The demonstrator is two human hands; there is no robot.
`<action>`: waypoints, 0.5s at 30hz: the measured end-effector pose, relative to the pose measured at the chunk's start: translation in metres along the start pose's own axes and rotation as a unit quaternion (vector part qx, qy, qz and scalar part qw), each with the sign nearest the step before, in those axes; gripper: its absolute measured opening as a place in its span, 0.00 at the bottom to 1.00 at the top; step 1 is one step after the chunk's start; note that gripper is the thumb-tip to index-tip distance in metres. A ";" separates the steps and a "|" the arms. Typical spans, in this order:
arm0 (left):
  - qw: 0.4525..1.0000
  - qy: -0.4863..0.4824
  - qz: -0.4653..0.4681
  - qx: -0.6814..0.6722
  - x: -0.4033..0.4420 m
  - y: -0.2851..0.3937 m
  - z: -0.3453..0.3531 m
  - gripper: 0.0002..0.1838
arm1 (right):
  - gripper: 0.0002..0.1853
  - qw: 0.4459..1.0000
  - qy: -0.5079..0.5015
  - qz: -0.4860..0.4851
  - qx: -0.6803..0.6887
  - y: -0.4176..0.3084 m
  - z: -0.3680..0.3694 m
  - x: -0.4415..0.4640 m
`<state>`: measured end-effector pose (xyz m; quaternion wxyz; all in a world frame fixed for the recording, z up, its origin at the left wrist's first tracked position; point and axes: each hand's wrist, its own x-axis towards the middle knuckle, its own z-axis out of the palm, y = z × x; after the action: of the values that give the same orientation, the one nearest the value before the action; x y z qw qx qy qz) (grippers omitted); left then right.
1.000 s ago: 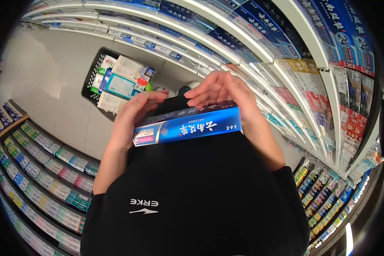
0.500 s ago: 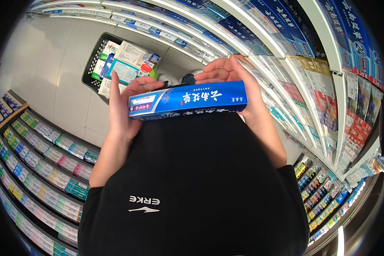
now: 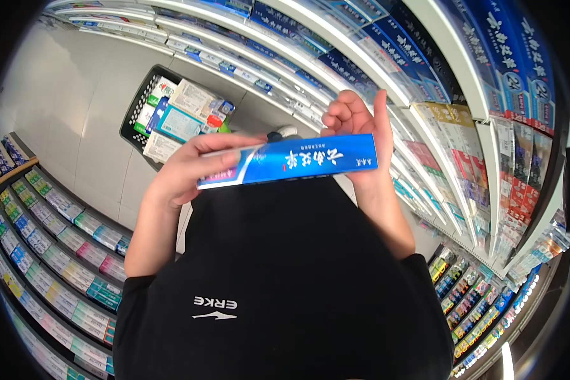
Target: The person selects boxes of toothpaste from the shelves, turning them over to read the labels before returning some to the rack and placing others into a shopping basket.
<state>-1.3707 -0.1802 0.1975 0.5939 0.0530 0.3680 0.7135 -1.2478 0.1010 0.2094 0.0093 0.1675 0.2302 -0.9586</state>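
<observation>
Stands beside white-edged store shelves (image 3: 457, 57) on grey floor (image 3: 98, 107), near a black shopping basket (image 3: 135, 118), and before the black shirt (image 3: 278, 253) holds a blue toothpaste carton (image 3: 310, 156) crosswise. Clamps its left end between thumb and fingers of the left hand (image 3: 195, 161), with the right hand (image 3: 367, 126) behind the other end, fingers loosely curled and thumb apart. Could possibly drop it through tilting, because of gripping firmly at one end only.
</observation>
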 end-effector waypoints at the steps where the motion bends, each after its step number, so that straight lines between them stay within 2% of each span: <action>1: 0.999 -0.029 -0.029 0.033 0.000 0.005 -0.002 0.25 | 0.39 0.999 -0.022 -0.007 0.030 -0.004 0.003 0.000; 5: 0.997 -0.070 -0.001 -0.013 0.014 0.008 0.002 0.26 | 0.39 0.993 -0.087 -0.064 0.048 -0.025 0.015 -0.001; 8: 0.990 -0.091 0.081 -0.071 0.025 -0.003 0.000 0.27 | 0.37 0.984 0.059 -0.168 -0.008 -0.034 0.036 0.000; 9: 0.984 -0.080 0.116 -0.114 0.028 -0.011 0.005 0.28 | 0.38 0.983 0.080 -0.164 -0.036 -0.036 0.026 0.000; 10: 0.974 -0.069 0.149 -0.156 0.033 -0.017 0.009 0.30 | 0.39 0.972 0.143 -0.177 -0.063 -0.031 0.022 0.006; 11: 0.966 -0.066 0.191 -0.161 0.040 -0.022 0.010 0.31 | 0.38 0.968 0.109 -0.153 -0.164 -0.022 0.018 0.008; 14: 0.948 0.063 0.291 -0.111 0.060 -0.021 0.038 0.37 | 0.33 0.910 0.026 -0.121 -0.396 0.015 0.024 0.005; 15: 0.938 0.026 0.316 -0.142 0.067 -0.024 0.037 0.30 | 0.33 0.898 0.009 -0.129 -0.420 0.025 0.033 0.004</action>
<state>-1.3522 -0.1030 0.1858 0.3294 0.0631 0.2419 0.9105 -1.2600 0.0643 0.2247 -0.0473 0.1254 0.6315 -0.7637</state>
